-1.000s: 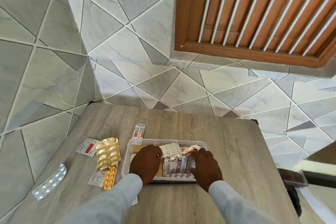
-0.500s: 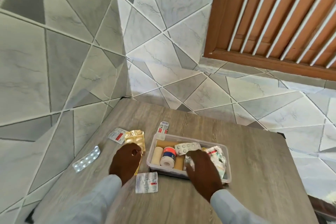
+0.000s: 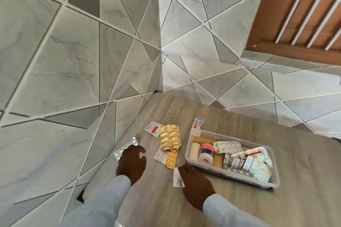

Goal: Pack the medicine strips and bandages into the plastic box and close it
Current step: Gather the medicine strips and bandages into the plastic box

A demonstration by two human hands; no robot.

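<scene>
A clear plastic box (image 3: 217, 170) stands open on the wooden table (image 3: 304, 180). It holds bandage rolls (image 3: 194, 151), a tape roll (image 3: 206, 155) and several medicine strips (image 3: 247, 162). My left hand (image 3: 132, 162) rests with spread fingers on a silver blister strip (image 3: 129, 144) near the table's left edge. My right hand (image 3: 195, 180) lies over a white strip (image 3: 177, 178), left of the box's near corner. Between my hands lie a gold blister (image 3: 169, 137), an orange blister (image 3: 171, 158) and a clear strip (image 3: 160, 156). No lid is in view.
A white and red sachet (image 3: 152, 128) lies behind the gold blister. A red and white strip (image 3: 198, 123) lies behind the box's far left corner. Tiled walls close off the table's left and far sides. A wooden louvred window (image 3: 304, 14) is at upper right.
My view swung left. My right hand left the box and came down on the white strip. My left hand moved from the gold blister out to the silver strip.
</scene>
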